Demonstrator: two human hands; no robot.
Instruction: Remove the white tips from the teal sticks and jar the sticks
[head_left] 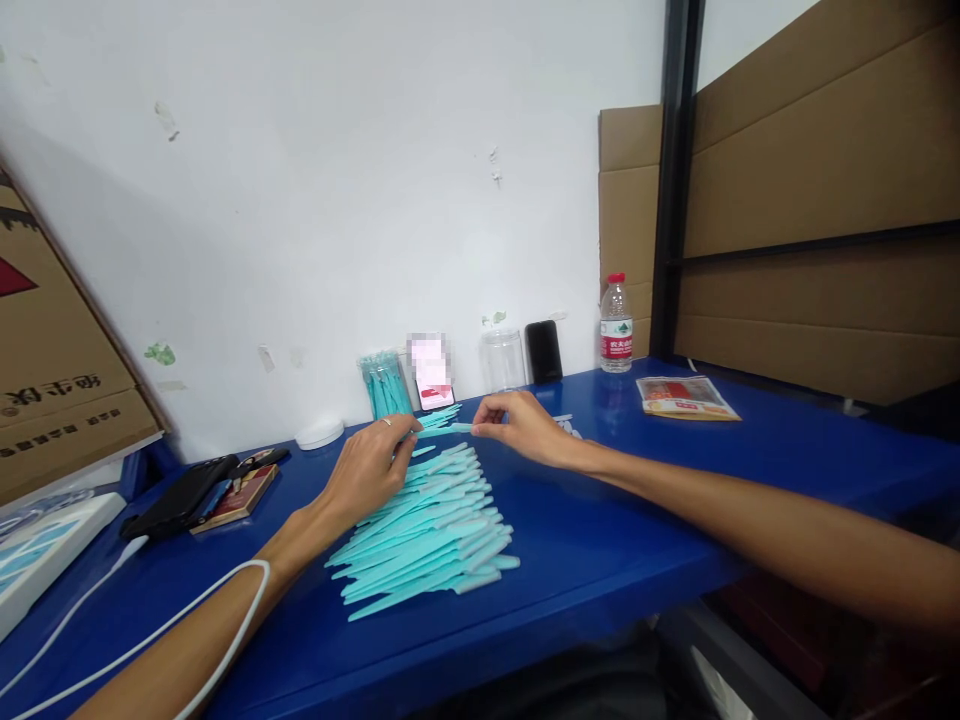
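Note:
Between my two hands a slim teal eyebrow razor (442, 431) is held level above the blue table. My left hand (371, 460), with a ring on one finger, is closed on its left end. The paler right end is pinched in the fingertips of my right hand (521, 425). Below my hands lies a broad pile of similar teal razors (435, 530), side by side, with their pale covered ends to the right. Several more razors (446, 413) lie behind the held one, partly hidden by my left hand.
Along the wall stand a clear jar of teal razors (386, 385), a lit phone (433, 375), a clear jar (502, 360), a black device (543, 352) and a water bottle (616, 325). A white lid (320, 434) and black pouch (180, 497) lie left. A white cable (255, 600) crosses my left forearm.

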